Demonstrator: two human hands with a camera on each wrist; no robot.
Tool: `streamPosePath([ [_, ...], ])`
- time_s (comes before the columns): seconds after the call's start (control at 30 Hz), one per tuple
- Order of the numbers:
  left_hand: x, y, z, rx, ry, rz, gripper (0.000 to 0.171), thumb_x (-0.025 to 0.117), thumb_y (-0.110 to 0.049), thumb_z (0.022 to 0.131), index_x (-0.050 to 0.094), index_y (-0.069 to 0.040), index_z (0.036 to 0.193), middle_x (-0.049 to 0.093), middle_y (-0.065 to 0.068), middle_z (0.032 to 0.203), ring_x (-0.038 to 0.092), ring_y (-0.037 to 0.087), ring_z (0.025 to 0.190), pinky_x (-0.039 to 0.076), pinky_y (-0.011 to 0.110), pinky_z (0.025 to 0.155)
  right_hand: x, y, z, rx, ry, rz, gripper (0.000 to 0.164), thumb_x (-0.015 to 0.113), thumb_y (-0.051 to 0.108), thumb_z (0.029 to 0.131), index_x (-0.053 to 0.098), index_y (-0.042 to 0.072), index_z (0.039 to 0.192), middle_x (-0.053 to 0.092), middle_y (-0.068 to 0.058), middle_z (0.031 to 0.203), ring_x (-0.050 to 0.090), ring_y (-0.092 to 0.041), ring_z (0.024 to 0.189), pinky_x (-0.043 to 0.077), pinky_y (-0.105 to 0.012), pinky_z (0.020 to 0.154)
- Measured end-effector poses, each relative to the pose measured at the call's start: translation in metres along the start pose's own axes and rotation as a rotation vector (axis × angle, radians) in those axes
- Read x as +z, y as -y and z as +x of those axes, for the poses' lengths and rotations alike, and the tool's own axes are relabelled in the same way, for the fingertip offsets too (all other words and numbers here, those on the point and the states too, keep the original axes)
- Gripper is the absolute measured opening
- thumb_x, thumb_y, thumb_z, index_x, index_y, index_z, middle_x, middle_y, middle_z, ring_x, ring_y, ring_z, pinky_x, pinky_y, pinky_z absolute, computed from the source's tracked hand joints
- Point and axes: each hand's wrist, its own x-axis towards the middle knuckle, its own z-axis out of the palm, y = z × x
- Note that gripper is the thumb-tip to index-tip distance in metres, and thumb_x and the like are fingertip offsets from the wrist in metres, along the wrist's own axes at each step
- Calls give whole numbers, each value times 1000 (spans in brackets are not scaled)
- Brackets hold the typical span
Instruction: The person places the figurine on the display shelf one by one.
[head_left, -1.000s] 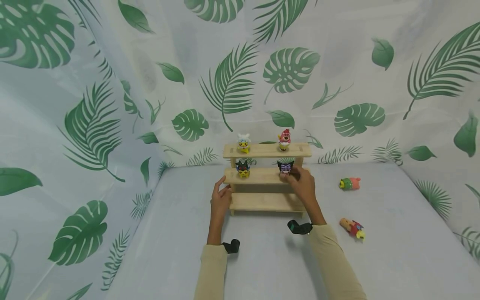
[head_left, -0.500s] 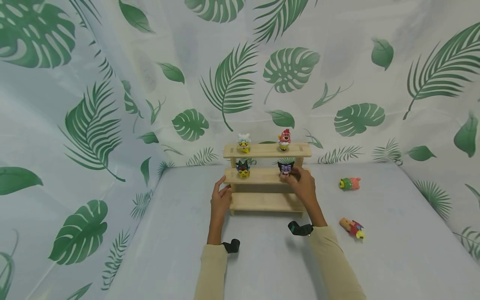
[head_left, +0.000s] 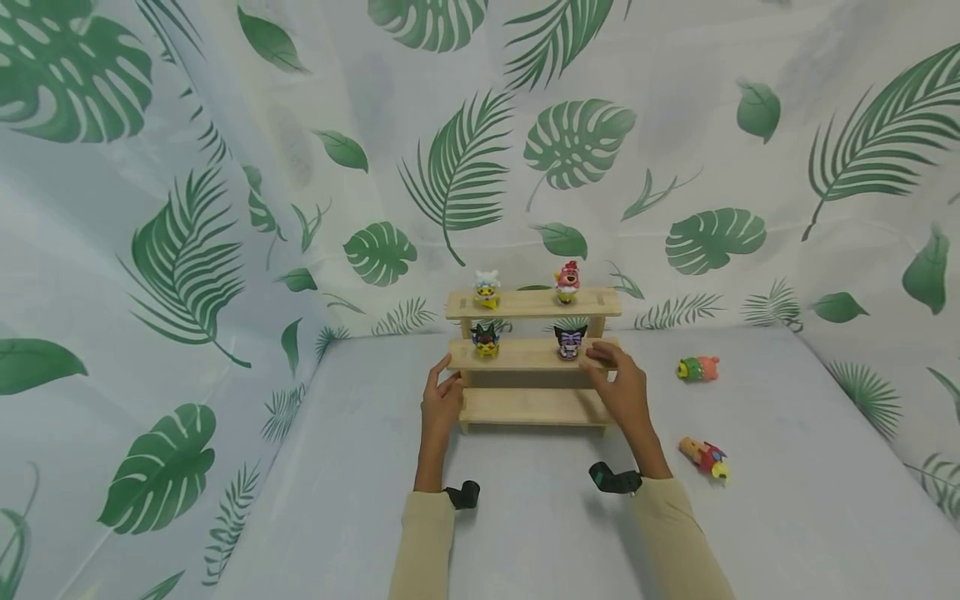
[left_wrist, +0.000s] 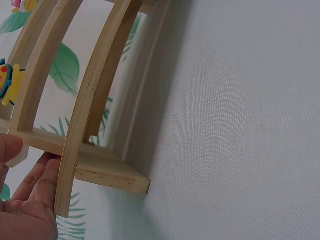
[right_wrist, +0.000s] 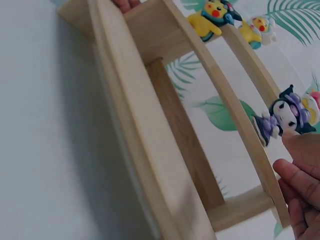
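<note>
A three-tier wooden display stand (head_left: pixel 521 356) stands against the back. On its middle board, to the right, sits a small toy figure (head_left: pixel 570 342) with black ears and purple trim, upright. My right hand (head_left: pixel 624 393) is just right of this figure, thumb and fingers spread apart and holding nothing. In the right wrist view the thumb overlaps the figure's (right_wrist: pixel 285 112) edge. My left hand (head_left: pixel 441 402) holds the stand's left side, fingers against the wood of the side panel (left_wrist: pixel 95 107). A yellow figure with a dark hood (head_left: pixel 486 342) sits left on the middle board.
The top board (head_left: pixel 525 302) bears a white-hatted yellow figure (head_left: pixel 487 290) and a pink-and-red one (head_left: pixel 567 282). On the table (head_left: pixel 360 433) at right lie a green-and-pink figure (head_left: pixel 698 368) and a red-and-tan one (head_left: pixel 705 459). Leaf-print cloth (head_left: pixel 420 125) hangs behind.
My right hand has let go of the black-and-purple figure and drawn back slightly right and towards me. The figure stays on the middle board. My left hand keeps its place.
</note>
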Motion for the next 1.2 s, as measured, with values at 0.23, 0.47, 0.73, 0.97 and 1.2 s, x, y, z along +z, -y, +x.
streamPosePath([
  [0.23,-2,0,0,10,-5,19,49,57,-21,98,46,-37,143,64,9,131,63,23,115,50,33,85,-18,-8,-18,-52,-117,50,33,71,7,89,63,-2,119,72,-18,107,65,-28,104,48,-33,91],
  [0.47,-1,4,2,0,-7,11,48,58,-22,98,47,-39,142,65,8,130,63,22,116,49,32,85,-40,-20,-38,18,-162,-49,28,67,8,91,65,0,118,72,-16,109,67,-26,99,52,-21,84],
  [0.73,-1,7,2,7,-6,21,48,57,-21,98,47,-37,142,66,9,129,63,22,115,50,30,83,-66,-30,-76,126,-146,-370,32,69,6,89,63,-3,119,62,-27,120,48,-43,116,38,-57,96],
  [0.97,-1,2,6,31,-7,22,48,58,-20,98,47,-38,142,67,9,127,64,22,113,50,32,84,-85,-49,-98,110,-185,-470,45,77,8,81,60,-5,121,52,-31,127,39,-51,125,32,-66,97],
  [1.2,-1,1,3,4,-8,18,49,57,-19,98,47,-38,142,66,9,128,63,22,116,50,37,90,-97,-74,-116,410,13,-511,81,77,24,83,34,-1,146,30,-37,145,25,-56,133,26,-72,101],
])
